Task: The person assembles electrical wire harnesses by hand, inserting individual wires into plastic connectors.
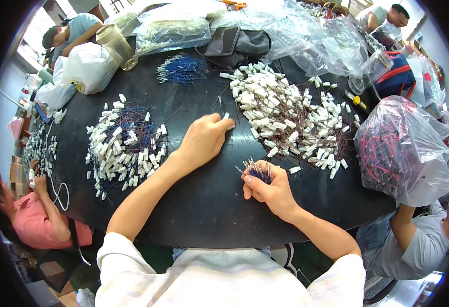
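The right hand (pixel 275 193) is closed around a bundle of blue wires (pixel 259 173). The left hand (pixel 203 139), curled nearly closed, pinches a white connector (pixel 226 116).

1. From my end, the tabletop (pixel 199 220) looks smooth and black with a soft sheen, nowhere near mirror-glossy.
2. Wire bundle (pixel 260 173): thin, blue plastic-looking coating, shiny metal-looking tips.
3. White connectors (pixel 263 100): hard smooth plastic, pretty matt on my feed.
4. Big clear bag (pixel 419 169): thin glossy plastic, crinkled all over. White bag (pixel 89 66): also wrinkly plastic, just cloudier.
5. Phone (pixel 223 41): smooth glassy dark face. I'd call the grey pouch (pixel 253 43) matt cloth.
6. White shirt (pixel 224 279): soft matt cloth.
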Motion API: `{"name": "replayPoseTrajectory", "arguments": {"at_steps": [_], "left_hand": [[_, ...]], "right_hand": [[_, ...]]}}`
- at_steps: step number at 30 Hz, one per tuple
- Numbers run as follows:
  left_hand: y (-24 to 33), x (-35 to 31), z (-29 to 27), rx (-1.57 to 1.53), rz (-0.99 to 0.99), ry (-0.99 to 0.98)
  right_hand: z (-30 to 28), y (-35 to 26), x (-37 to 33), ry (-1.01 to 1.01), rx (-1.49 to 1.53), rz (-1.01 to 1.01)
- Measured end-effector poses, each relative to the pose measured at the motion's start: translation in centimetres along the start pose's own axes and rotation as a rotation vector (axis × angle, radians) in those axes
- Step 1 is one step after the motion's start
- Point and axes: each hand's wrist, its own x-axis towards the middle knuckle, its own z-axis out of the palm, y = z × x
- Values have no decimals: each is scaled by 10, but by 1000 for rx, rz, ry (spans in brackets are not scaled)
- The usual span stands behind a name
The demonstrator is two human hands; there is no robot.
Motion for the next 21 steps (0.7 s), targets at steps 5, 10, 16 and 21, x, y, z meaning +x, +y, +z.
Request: {"name": "replayPoseTrajectory", "arguments": {"at_steps": [5,10,16,21], "left_hand": [[41,-32,-29,-203,-389,-272],[38,-40,-32,-120,-60,-4],[46,-50,-31,-173,40,-178],[52,-56,-26,-210,44,-152]], "right_hand": [[0,-2,0,2,-34,8],[2,-2,1,15,-23,0],[0,0,0,42,-33,8],[4,2,-1,67,-290,-78]]}}
